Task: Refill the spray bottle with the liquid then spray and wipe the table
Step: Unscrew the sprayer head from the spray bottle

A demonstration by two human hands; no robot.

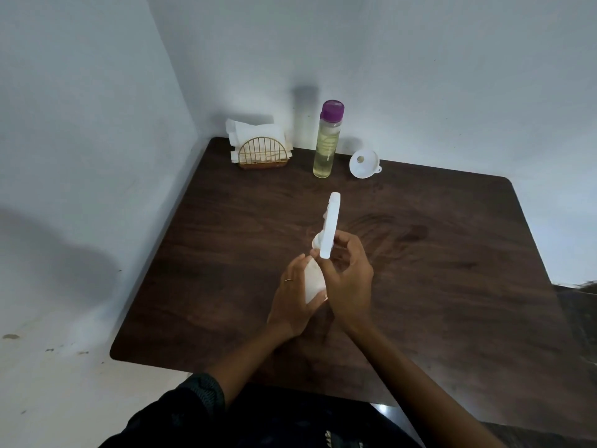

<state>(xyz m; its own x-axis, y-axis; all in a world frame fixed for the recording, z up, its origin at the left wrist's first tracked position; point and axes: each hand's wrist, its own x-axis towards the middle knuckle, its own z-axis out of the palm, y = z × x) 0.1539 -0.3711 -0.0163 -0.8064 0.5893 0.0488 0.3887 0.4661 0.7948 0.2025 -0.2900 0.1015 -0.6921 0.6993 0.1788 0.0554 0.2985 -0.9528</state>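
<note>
1. My dark sleeve [206, 394] and lap are cut off at the bottom edge.
2. My left hand [292, 300] wraps the body of the one white spray bottle [315, 281], fingers curled round it — a ring shows on one finger.
3. My right hand [350, 279] grips the bottle's neck just under the spray head [331, 223], fingers curled; the neck itself is hidden by them, and the bottle is too washed out to see its level.
4. Both hands hold it above the middle of the dark wooden table [452, 253].
5. Far edge, by the wall — one napkin holder [263, 153] stuffed with napkins, one purple-capped bottle of yellowish liquid [326, 147], one white funnel [365, 164] lying tilted.
</note>
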